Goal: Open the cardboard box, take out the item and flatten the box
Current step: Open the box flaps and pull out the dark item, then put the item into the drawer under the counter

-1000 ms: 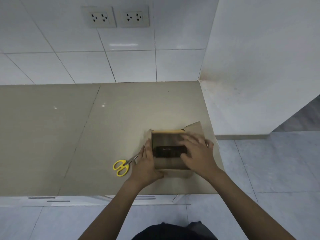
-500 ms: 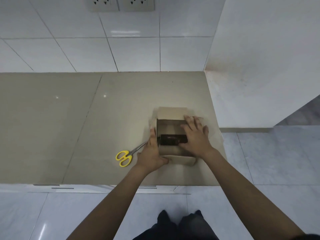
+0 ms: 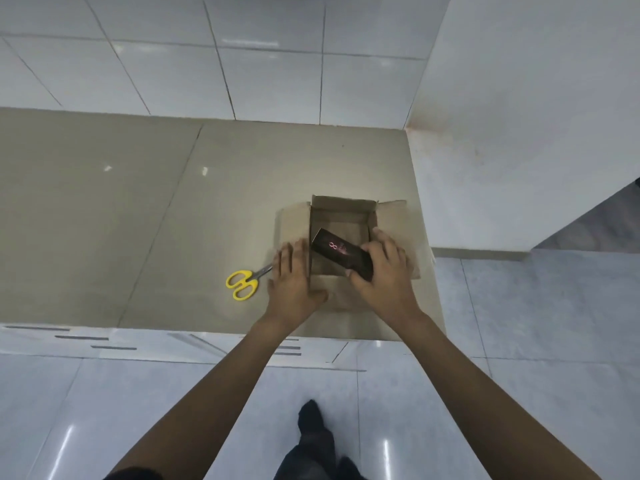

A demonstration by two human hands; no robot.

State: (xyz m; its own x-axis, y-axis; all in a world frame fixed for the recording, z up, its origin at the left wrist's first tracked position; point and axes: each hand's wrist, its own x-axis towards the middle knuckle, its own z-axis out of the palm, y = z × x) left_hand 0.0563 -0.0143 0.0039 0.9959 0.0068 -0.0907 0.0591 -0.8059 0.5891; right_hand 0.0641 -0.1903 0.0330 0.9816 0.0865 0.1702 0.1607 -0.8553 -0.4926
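My right hand was clamped on the near-right end of the dark item, fingers over its far side and thumb under the near edge, with that end raised above the near wall of the cardboard box. The item's long axis ran on a diagonal, from far-left low inside the box to near-right at my palm, so the free end pointed down and away from me toward the box's left wall. That tilt was what the lift turned on, I judged: drawing it up and toward the near right, along its own length, should clear the walls without snagging the right flap that lay spread just beyond my knuckles.

My left hand lay flat and spread on the left flap, thumb tucked against the near-left corner, pinning the box to the countertop. It held nothing. The two hands sat apart, one either side of the opening.

The yellow-handled scissors rested just left of my left hand, blades pointing at it.
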